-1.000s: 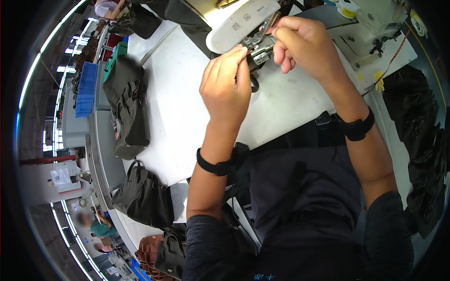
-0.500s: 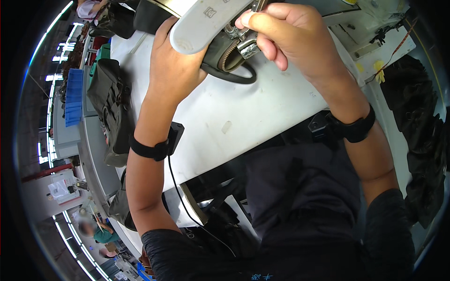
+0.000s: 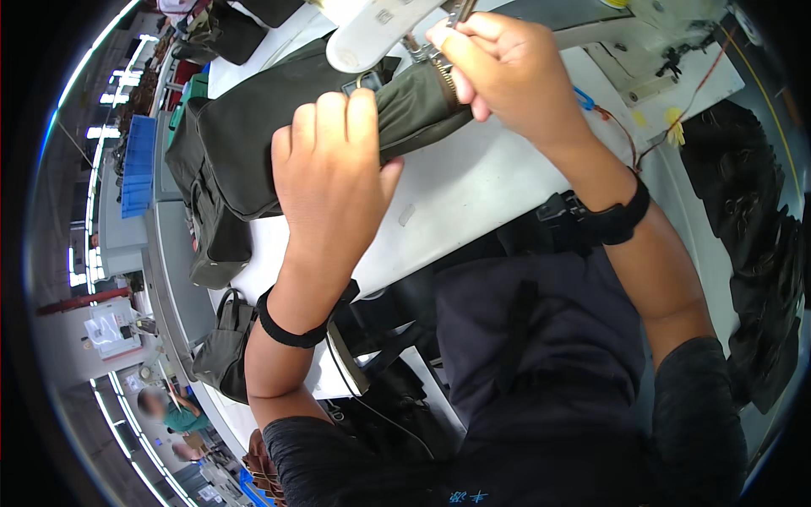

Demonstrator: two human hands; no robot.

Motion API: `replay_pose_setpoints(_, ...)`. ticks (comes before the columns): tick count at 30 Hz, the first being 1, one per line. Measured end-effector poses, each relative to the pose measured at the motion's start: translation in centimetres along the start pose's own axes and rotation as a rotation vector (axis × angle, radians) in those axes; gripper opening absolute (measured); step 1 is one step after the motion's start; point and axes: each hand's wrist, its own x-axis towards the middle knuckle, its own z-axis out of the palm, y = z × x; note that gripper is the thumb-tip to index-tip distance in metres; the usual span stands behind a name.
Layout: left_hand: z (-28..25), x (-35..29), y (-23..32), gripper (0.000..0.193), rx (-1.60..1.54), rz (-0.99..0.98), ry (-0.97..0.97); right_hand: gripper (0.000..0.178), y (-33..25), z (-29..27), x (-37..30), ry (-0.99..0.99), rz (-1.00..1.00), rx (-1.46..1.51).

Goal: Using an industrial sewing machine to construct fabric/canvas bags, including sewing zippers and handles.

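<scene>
A dark olive bag [image 3: 245, 127] lies across the white table under the pale arm of a sewing machine [image 3: 376, 34]. My left hand [image 3: 329, 173] rests on the bag's near side, palm down, fingers laid on the fabric and thumb apart. The narrow right end of the bag carries a brass-toothed zip [image 3: 446, 80] beside the machine's metal presser parts [image 3: 416, 46]. Just right of these, my right hand [image 3: 507, 76] is closed, thumb against forefinger, near a metal bar. What the pinch holds is hidden.
More dark bags stand at the left, one a small handled bag [image 3: 224, 346]. Blue-handled scissors or a similar tool [image 3: 583, 98] lie beside my right wrist. Dark material [image 3: 743, 220] is piled at the right. A person in green [image 3: 182, 414] is far off, lower left.
More of the bag now lies on the table at the left, and its toothed edge has shifted right. My left hand has moved down from the machine arm onto the bag; my right stays close by.
</scene>
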Motion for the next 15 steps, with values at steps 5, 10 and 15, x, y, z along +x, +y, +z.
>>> replay_pose_setpoints(5, -3.9, -2.8, -2.1, 0.072, 0.027, 0.045, -0.057, 0.024, 2.2, -0.3, -3.7, 0.115, -0.044, 0.067)
replay_pose_setpoints(10, -6.3, -4.2, -5.8, 0.040, 0.158, 0.083, 0.012, 0.037, 4.2, 0.1, -5.6, -0.076, 0.113, -0.077)
replay_pose_setpoints(15, -8.0, -1.7, -8.9, 0.018, -0.009, 0.105, 0.076, 0.036, 2.7, 0.4, -4.9, -0.326, 0.049, -0.034)
